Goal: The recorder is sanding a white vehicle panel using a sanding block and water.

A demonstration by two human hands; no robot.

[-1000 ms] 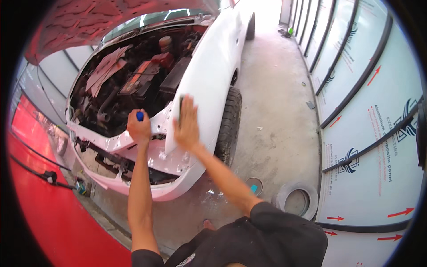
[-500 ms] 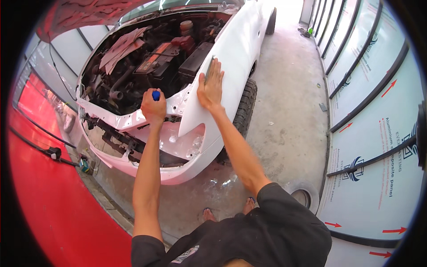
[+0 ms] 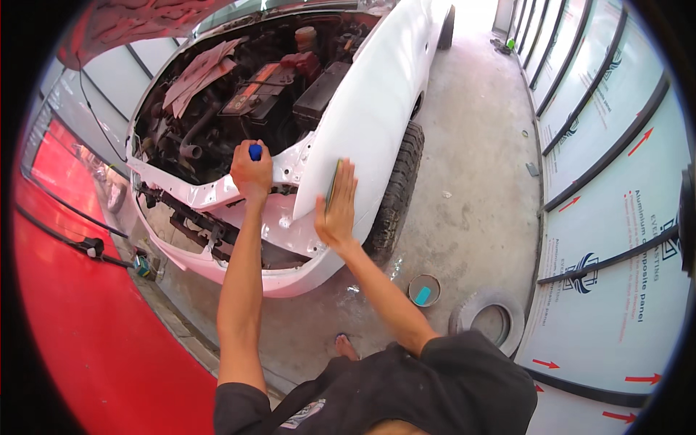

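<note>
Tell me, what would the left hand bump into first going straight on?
Probably the battery, straight beyond the left hand in this view; depth is unclear, so it might pass above.

A car (image 3: 362,109), battery (image 3: 254,97) inside, stands left of a tub (image 3: 428,280), with what looks like a loose tire (image 3: 461,323) farther right.

One head-worn fisheye looks down and forward from close by the white car (image 3: 355,123)

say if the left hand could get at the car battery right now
Probably yes: the raised hood leaves the battery exposed, just beyond the left hand, though that hand is gripping something blue.
</note>
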